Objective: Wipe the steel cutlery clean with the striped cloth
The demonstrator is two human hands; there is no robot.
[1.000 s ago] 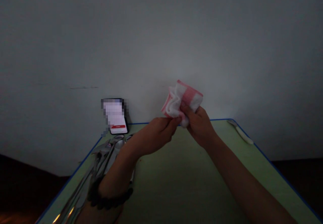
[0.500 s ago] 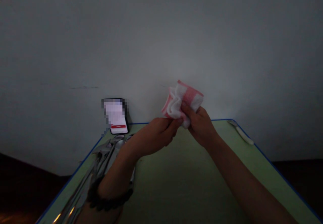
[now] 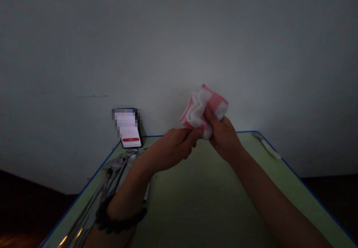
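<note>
The pink-and-white cloth (image 3: 197, 110) is held bunched up above the surface's (image 3: 201, 199) far edge, each grip closed: pinched low by the left hand (image 3: 179, 145), clamped under the right hand's (image 3: 225, 138) thumb. The metal utensils (image 3: 119, 169) are partly blocked by the left forearm (image 3: 130, 192); a phone's (image 3: 130, 130) propped against the wall (image 3: 179, 46), a white-handled tool's (image 3: 270, 149) laid far right.

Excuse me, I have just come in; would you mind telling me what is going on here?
A person holds a bunched pink-and-white cloth up above the far edge of a green table. The right hand grips it with the thumb in front, while the left hand pinches its lower edge. Whether anything is inside the folds is hidden. Metal utensils lie by the left forearm, near a propped phone; a pale-handled utensil lies at the far right corner.
</note>
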